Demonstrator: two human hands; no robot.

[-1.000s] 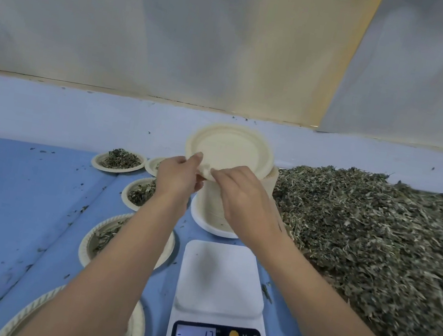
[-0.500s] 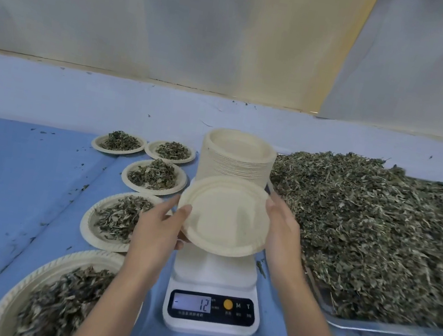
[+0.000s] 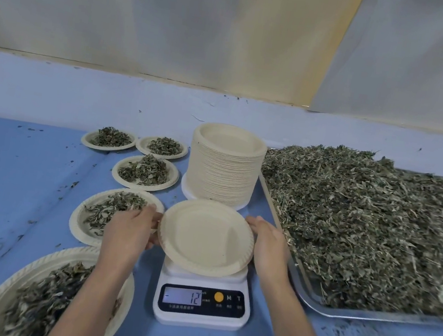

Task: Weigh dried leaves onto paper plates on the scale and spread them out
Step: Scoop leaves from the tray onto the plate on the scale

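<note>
— How many plates?
— One empty plate [image 3: 205, 236] over the one scale [image 3: 202, 300]. Five filled plates [image 3: 143, 188] are to its left on the bench [image 3: 9, 178], and one stack [image 3: 223, 174] is behind.
— Which way does it face?
— Hollow up. It's round, so no long axis, and possibly tilted a little. The left hand [image 3: 129, 228] and right hand [image 3: 269, 245] each hold its rim in a curled grip.
— Anything close?
— One tray [image 3: 365, 315] of dried leaves [image 3: 373, 226], just right.

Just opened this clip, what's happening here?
A person holds an empty paper plate by its rim, left hand and right hand on opposite sides, at the scale; whether it rests on the platform is unclear. The display reads 12. Five filled plates lie to its left, a plate stack behind, a tray of dried leaves to its right.
</note>
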